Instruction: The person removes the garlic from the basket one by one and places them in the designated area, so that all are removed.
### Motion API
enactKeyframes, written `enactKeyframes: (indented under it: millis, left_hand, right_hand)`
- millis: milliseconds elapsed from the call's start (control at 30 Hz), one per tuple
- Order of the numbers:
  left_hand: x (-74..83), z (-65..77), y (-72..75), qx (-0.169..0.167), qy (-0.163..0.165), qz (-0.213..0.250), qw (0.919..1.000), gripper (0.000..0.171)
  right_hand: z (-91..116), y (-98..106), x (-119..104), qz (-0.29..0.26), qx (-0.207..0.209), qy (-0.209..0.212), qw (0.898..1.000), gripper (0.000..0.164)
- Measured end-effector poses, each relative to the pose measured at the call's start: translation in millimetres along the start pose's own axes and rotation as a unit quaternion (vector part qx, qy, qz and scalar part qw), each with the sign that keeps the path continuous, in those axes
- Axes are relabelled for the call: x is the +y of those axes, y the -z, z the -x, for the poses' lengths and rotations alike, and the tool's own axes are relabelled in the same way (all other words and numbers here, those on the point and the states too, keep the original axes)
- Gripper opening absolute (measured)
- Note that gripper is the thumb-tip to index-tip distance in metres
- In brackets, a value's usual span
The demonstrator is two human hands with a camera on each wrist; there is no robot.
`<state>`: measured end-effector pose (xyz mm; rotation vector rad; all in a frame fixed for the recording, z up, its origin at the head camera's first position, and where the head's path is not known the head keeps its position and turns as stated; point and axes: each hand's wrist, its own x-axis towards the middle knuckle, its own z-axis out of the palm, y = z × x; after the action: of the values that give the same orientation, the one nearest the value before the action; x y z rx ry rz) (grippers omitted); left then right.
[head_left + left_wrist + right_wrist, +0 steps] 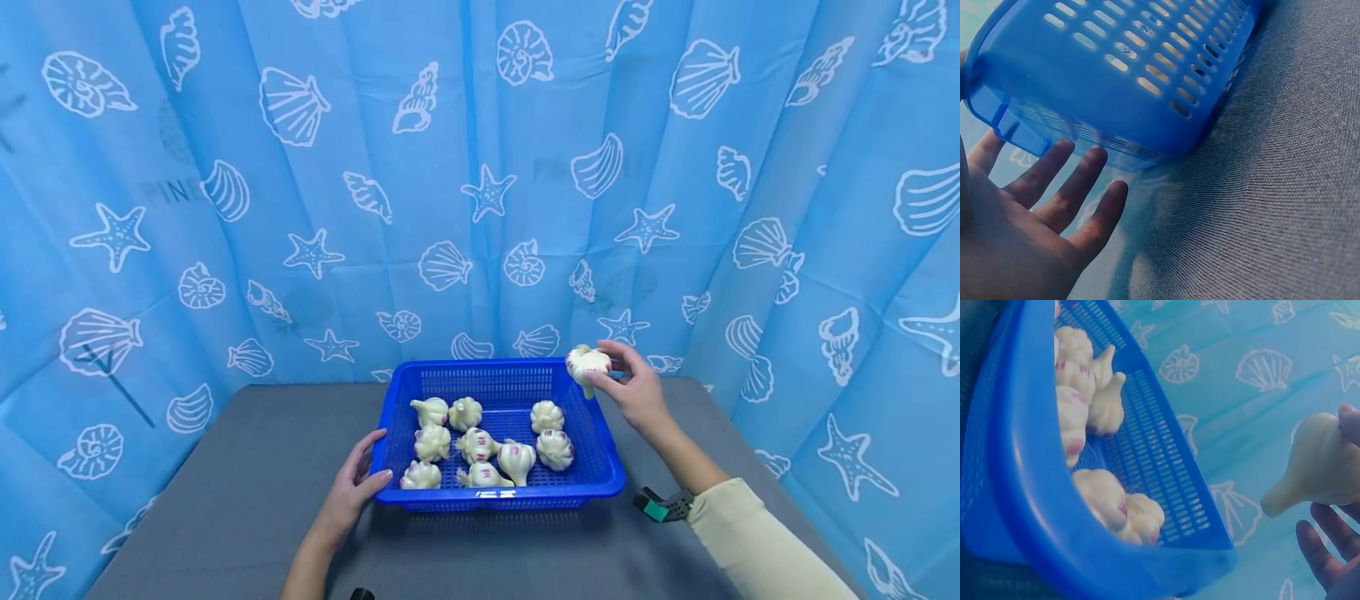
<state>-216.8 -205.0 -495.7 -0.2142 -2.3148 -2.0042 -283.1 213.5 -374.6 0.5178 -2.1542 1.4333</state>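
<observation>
My right hand [636,387] holds a garlic bulb [587,363] between thumb and fingers, above the back right corner of a blue plastic basket [498,496]. In the right wrist view the held bulb [1319,459] has its stem pointing down and left, and the fingers [1329,540] are beneath it. My left hand [351,487] grips the basket's left rim near the front corner. The left wrist view shows its fingers [1079,187] spread under the rim outside the basket wall [1110,81]. Several white garlic bulbs with purple marks [477,446] lie inside, mostly left and centre, with two bulbs [555,450] at the right.
The basket stands on a grey cloth-covered table [247,483]. A blue curtain [480,325] with white seashell and starfish prints hangs behind and at both sides. A black strap with a green part [663,505] is by the right wrist.
</observation>
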Motion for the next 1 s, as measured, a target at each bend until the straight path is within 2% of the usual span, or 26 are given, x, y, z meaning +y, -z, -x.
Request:
enactKeyframes:
  millis: [200,533,767,1000]
  left_hand:
    - [-0.1,1.1,0.5,0.002,-0.004,0.000,1.0000,0.058]
    - [-0.7,2.4,1.3,-0.001,-0.019,-0.003,0.9998,0.058]
    - [-0.9,2.0,0.7,0.000,-0.019,-0.008,0.9998,0.058]
    - [-0.4,2.0,-0.3,-0.001,-0.018,-0.009,0.9998,0.058]
  right_hand:
    - [-0.5,6.7,-9.9,0.017,0.015,-0.011,1.000,0.046]
    - [0.3,14.1,1.7,0.043,0.031,-0.025,0.998,0.045]
    - [-0.2,17.0,59.1,0.079,0.040,-0.060,0.994,0.047]
    - [4.9,20.6,75.7,0.124,0.028,-0.109,0.986,0.045]
